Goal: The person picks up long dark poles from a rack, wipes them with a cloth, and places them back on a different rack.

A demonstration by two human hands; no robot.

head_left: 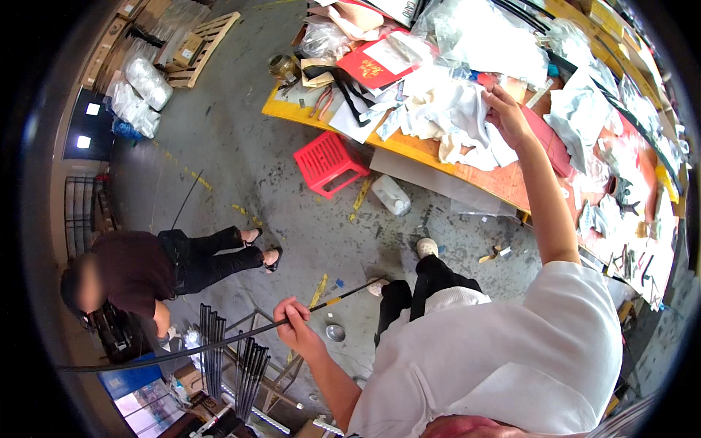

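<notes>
My left hand (295, 328) is closed around a long, thin black rod (182, 353) with a yellow band near one end. The rod runs from the far left, past the bundled tubes, to near my shoes, bending in the fisheye view. My right hand (505, 117) reaches out over the workbench (478, 177), its fingers pinched on a crumpled white cloth (454, 109). That cloth lies among other pale rags near the bench's front edge. Pliers with red handles (321, 102) and a red envelope (374, 60) lie to the left of the rags.
A red plastic stool (327, 162) and a white jug (391, 195) stand by the bench. Black tubes (252, 372) stand upright at the lower left, near a metal frame. Another person (131, 270) bends over at the left. A wooden pallet (208, 47) lies at the back left.
</notes>
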